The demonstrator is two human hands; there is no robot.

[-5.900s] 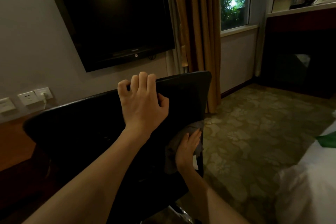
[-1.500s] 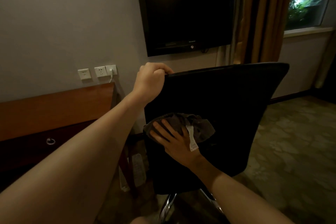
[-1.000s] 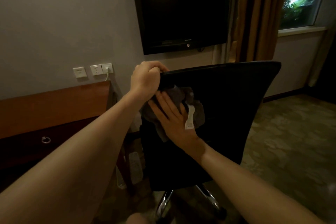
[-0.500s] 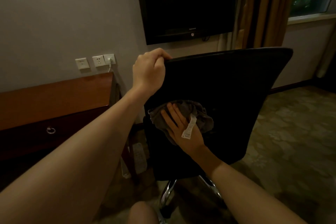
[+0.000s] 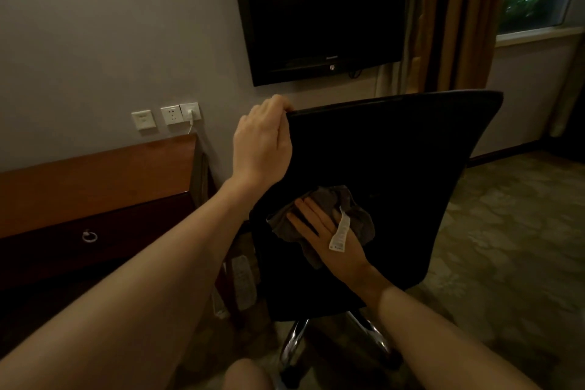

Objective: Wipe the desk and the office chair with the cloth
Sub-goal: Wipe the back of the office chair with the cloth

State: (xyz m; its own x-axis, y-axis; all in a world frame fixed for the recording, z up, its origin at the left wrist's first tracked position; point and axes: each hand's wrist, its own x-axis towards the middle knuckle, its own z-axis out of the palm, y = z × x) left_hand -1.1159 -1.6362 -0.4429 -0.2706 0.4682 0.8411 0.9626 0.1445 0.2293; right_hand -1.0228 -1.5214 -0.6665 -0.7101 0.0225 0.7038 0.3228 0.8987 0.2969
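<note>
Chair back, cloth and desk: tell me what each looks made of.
Chair back: matte black, probably fabric or mesh; too dark to settle. Cloth: soft grey textile, crumpled, with a sewn white label. Desk: reddish-brown wood or veneer, smooth, faint sheen.

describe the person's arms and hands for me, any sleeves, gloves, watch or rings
No sleeve shows on the left arm or right arm as far as the frame reaches. The left hand and right hand wear no gloves; no watch, bracelet or ring is visible in the dim light. The white strip over the right hand is the label of the cloth.
</note>
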